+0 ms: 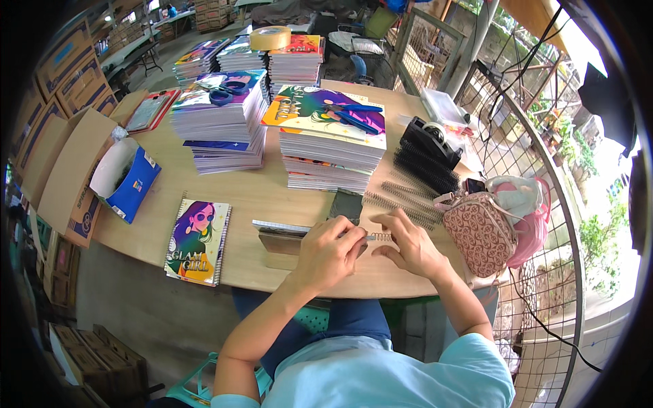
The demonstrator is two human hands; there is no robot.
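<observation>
A stack of notebook pages (280, 228) stands on its edge against a wooden block (279, 245) near the table's front. My left hand (328, 253) is closed at the right end of those pages, its fingertips pinched together. From there a thin spiral binding coil (381, 237) sticks out to the right. Around the coil's free end, my right hand (413, 250) has thumb and forefinger spread apart, not visibly gripping it. What lies under my left fingers is partly hidden. A spiral-bound notebook (198, 241) with an illustrated cover lies to the left.
Tall notebook stacks (333, 160) stand behind my hands, with pliers (354, 117) and scissors (228, 90) on top. Loose black coils (425, 166), a tape dispenser (432, 139) and a patterned bag (479, 234) lie at right. A blue box (138, 187) sits left.
</observation>
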